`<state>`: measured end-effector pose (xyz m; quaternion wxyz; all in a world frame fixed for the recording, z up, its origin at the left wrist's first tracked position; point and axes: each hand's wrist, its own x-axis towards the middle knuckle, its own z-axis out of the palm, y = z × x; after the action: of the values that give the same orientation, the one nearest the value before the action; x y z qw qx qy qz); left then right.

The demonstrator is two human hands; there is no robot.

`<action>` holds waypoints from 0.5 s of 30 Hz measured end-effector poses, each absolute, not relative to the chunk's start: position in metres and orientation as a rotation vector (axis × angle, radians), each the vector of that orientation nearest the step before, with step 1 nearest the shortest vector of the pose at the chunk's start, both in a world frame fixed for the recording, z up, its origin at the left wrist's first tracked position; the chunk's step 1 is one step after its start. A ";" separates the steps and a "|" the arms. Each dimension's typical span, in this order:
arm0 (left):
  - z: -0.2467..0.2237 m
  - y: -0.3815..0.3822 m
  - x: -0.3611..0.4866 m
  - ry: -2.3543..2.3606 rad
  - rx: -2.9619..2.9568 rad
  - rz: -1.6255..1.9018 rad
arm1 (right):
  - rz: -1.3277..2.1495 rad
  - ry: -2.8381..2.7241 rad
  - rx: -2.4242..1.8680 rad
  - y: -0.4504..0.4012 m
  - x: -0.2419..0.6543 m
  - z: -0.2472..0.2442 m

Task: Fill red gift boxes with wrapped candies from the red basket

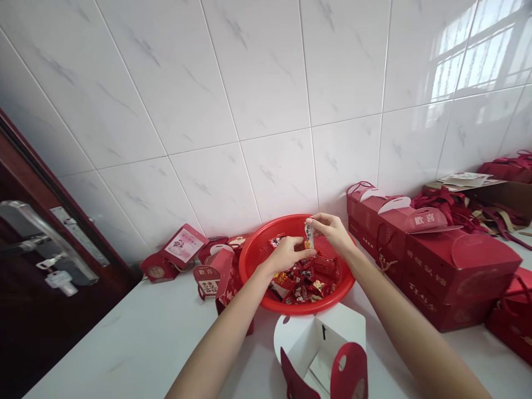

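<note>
Both hands are over a red plastic basket (254, 235) of wrapped candies (297, 285). Between them stands a small, slim white packet (308, 235) with dark print and an orange-brown patch; its exact kind I cannot make out. The fingers of my right hand (331, 231) pinch its top end. My left hand (286, 255) closes its thumb and fingers near the packet's lower end. In front of the basket sits an unfolded gift box (349, 371), red outside and white inside, its flaps spread.
Closed red gift boxes (457, 266) stand in a row at right. More small red boxes (183, 246) are left of the basket. Red ribbons (444, 208) and a cardboard box (507, 194) lie at back right. A tiled wall (274, 172) bounds the table (137, 332); a door (25, 266) is at left.
</note>
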<state>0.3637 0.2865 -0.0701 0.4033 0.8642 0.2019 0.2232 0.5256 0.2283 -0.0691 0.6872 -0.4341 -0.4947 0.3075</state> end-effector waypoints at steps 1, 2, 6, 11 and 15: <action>-0.070 0.286 0.364 0.505 2.177 0.570 | 0.696 -1.099 -0.980 0.228 0.525 -0.069; -0.071 0.286 0.364 0.501 2.168 0.576 | 0.704 -1.091 -0.984 0.228 0.525 -0.069; -0.071 0.285 0.364 0.528 2.109 0.547 | 0.699 -1.099 -0.975 0.226 0.523 -0.068; -0.076 0.290 0.362 0.590 2.036 0.519 | 0.694 -1.122 -0.985 0.223 0.520 -0.064; -0.084 0.298 0.360 0.580 1.978 0.469 | 0.784 -1.098 -1.019 0.211 0.518 -0.063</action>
<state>0.3601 0.2982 -0.0836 0.4917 0.8148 0.2389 0.1930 0.5183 0.2109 -0.0627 0.6634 -0.4508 -0.4860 0.3470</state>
